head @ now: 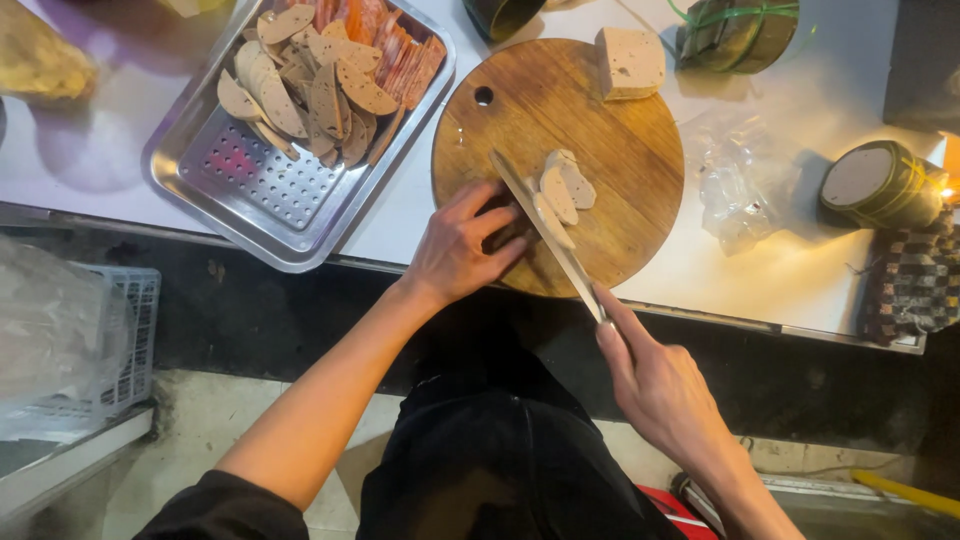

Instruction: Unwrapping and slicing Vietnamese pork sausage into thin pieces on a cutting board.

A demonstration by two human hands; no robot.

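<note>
Right hand (655, 385) wrapped around the handle of a knife (545, 230), index finger laid along the spine; blade runs up and away from it across the round wooden cutting board (600, 130). Left hand (462, 245) on the board just left of the blade, fingers curled, tips pressing on something under them; can't tell what. Pale sausage slices (562, 190) lie just on the far side of the blade from the left hand, touching or nearly touching the steel. Uncut sausage block (630, 62) sits at the board's far edge, well apart from both hands. Metal perforated tray (260, 190) up-left of the left hand: heap of pale slices plus reddish-orange slices at its far end, near end bare. Leaf-wrapped rolls (885, 185) off beyond the right hand.
</note>
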